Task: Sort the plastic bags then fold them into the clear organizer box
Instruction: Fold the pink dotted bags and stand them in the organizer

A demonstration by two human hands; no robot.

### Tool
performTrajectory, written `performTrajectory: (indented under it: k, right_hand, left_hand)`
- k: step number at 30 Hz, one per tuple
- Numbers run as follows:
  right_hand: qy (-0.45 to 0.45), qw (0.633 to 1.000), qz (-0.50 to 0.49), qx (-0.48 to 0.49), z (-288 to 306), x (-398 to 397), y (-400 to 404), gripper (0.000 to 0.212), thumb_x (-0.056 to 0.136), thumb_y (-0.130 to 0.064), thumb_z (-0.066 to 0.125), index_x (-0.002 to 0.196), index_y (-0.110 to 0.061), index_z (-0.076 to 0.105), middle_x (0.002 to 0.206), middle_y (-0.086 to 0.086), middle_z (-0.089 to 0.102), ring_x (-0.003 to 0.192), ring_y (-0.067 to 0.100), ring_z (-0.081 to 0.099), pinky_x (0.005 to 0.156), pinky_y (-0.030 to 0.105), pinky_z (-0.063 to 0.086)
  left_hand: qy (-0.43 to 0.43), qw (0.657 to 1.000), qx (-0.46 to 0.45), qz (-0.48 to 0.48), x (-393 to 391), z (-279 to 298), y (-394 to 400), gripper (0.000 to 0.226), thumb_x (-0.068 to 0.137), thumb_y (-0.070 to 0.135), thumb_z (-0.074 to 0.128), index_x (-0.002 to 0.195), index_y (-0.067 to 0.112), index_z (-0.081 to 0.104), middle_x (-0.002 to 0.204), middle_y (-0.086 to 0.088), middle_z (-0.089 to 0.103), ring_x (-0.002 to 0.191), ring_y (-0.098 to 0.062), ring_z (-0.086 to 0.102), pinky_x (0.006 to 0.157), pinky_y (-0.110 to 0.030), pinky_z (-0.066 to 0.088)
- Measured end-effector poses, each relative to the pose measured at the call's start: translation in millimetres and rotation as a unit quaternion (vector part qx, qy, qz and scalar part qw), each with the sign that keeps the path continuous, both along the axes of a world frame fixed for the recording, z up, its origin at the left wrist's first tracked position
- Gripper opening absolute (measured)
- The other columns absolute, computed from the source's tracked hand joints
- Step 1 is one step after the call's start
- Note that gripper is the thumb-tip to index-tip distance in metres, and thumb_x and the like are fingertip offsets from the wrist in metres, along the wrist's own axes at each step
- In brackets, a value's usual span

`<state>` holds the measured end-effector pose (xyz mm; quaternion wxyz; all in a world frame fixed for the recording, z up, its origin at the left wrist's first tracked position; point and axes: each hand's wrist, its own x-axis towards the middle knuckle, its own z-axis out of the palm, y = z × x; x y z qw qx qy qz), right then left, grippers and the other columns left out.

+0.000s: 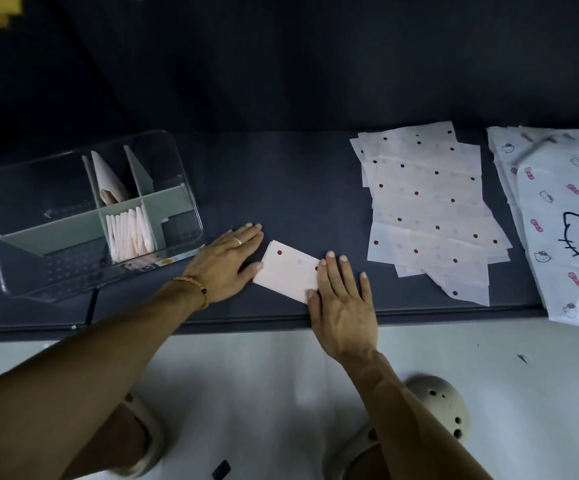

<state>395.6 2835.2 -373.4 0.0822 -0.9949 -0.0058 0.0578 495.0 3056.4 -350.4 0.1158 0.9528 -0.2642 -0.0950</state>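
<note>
The folded dotted bag [290, 271] lies flat on the desk [298, 188] between both hands, its long axis running from 10 o'clock to 4 o'clock. The left hand [227, 259] rests at its 9 o'clock end, fingers straight and together, thumb touching the edge. The right hand [341, 299] presses its 4 o'clock corner, fingers flat and slightly spread. The clear organizer box [11, 271] sits at 9 o'clock, nearer the left hand. The only artwork is a cat-face cartoon on the printed bags [565, 209] at 3 o'clock; no readable writing.
</note>
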Motion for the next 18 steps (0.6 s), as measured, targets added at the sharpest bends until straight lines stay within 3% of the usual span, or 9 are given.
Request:
performTrajectory:
  k: [4,7,10,15,18]
  right_hand:
    - [-0.003,1.000,0.001,0.001,1.3,0.0,0.2,0.065,0.098,-0.048,0.003,0.152,-0.017,0.019,0.161,-0.001,0.010,0.147,0.017,-0.004,0.117,0.042,-0.003]
    - [0.009,1.000,0.005,0.005,0.4,0.3,-1.4,0.064,0.097,-0.049,0.001,0.153,-0.020,0.012,0.161,-0.003,0.003,0.143,0.013,-0.015,0.116,0.040,-0.009]
    - [0.007,1.000,0.005,0.011,0.6,-0.1,-1.9,0.064,0.098,-0.049,0.002,0.154,-0.020,0.012,0.161,-0.003,0.003,0.144,0.014,-0.013,0.116,0.040,-0.009]
    - [0.016,0.998,-0.009,0.068,8.2,2.5,-1.7,0.058,0.102,-0.044,0.021,0.154,-0.022,0.008,0.162,-0.005,0.002,0.147,0.013,-0.011,0.115,0.038,-0.011]
    - [0.023,0.969,-0.077,0.234,29.4,13.9,10.4,0.060,0.100,-0.036,0.041,0.152,-0.016,0.019,0.159,-0.002,0.020,0.148,0.016,0.011,0.118,0.033,0.003]
  left_hand:
    - [-0.019,0.997,-0.068,0.010,-8.6,7.6,-38.2,0.051,0.099,0.027,0.040,0.148,0.017,0.028,0.156,0.002,0.025,0.144,-0.014,0.018,0.116,-0.025,0.010]
    - [-0.074,0.997,0.028,0.003,-9.8,6.5,-64.1,0.046,0.097,0.037,0.040,0.140,0.020,0.041,0.145,0.000,0.041,0.132,-0.019,0.034,0.105,-0.035,0.024]
    - [-0.117,0.990,0.074,0.011,-2.3,12.0,-76.9,0.031,0.094,0.036,0.046,0.119,0.022,0.057,0.120,-0.002,0.054,0.111,-0.022,0.046,0.093,-0.036,0.030]
    - [0.003,0.998,0.003,0.058,-3.3,22.6,-73.7,0.014,0.094,0.027,0.052,0.103,0.019,0.058,0.110,-0.002,0.053,0.104,-0.022,0.051,0.088,-0.034,0.038]
    - [0.138,0.962,-0.181,0.151,-16.8,33.0,-52.3,0.005,0.094,0.025,0.056,0.093,0.021,0.056,0.095,0.003,0.062,0.088,-0.017,0.057,0.074,-0.021,0.044]
